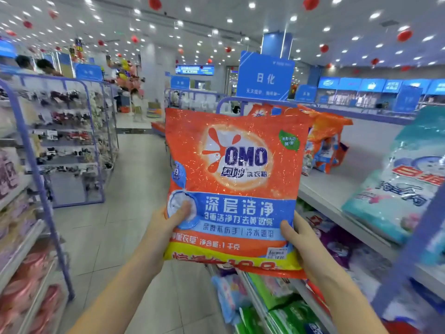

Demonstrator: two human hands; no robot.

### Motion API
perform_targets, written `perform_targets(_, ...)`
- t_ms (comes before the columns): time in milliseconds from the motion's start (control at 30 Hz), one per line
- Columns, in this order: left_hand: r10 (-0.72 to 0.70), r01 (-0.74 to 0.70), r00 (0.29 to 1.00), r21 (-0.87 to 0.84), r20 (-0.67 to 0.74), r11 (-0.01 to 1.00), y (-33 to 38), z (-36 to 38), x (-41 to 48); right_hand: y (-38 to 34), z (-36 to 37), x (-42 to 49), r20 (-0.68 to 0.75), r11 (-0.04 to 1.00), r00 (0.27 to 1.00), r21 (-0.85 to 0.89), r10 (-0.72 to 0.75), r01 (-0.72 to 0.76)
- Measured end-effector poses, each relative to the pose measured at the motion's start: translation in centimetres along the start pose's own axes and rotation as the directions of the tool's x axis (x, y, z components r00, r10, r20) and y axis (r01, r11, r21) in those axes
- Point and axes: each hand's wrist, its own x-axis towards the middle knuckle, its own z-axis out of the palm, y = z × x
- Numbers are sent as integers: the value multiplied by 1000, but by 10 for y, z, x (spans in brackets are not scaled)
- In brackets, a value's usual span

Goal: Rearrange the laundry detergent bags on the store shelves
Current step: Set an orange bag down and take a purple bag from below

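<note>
Out over the aisle, just left of the top shelf's front edge: OMO bag (237, 189) upright, face to me, touching no shelf. [me]

Grip? [lead]

Both hands clamped on its bottom corners. Left hand (168, 227): thumb pressed on the front at the lower-left corner. Right hand (303, 242): thumb on the lower-right edge. Fingers sit behind the bag, can't see them. [me]

Progress? [lead]

My read: mid-task. This bag is not yet placed. Top shelf (332, 189) has a bare stretch between the orange bags (327, 141) at its far end and the teal bag (397, 189) at its near end. Likely slot, but that's a guess. The orange ones lean unevenly, so they probably want straightening too. [me]

Blind spots? [lead]

Held bag covers part of the orange group, count unknown. Teal bag is cut off by the frame's right edge and crossed by a blue upright (414, 261). Lower-shelf packs (272, 307): green, purple, blue, too blurred to read. Bottom print on my bag curls under. Racks across the aisle (69, 131) are blurred. [me]
</note>
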Motion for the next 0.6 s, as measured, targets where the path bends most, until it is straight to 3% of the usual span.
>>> perform_targets(267,-60,63,996,38,-63,997,6,-117,89,44,101,111,-68,1000,998,-30,-7,5)
perform_targets(600,-129,129,991,14,-39,991,-5,-176,213,82,138,243,-76,998,997,-41,33,-36)
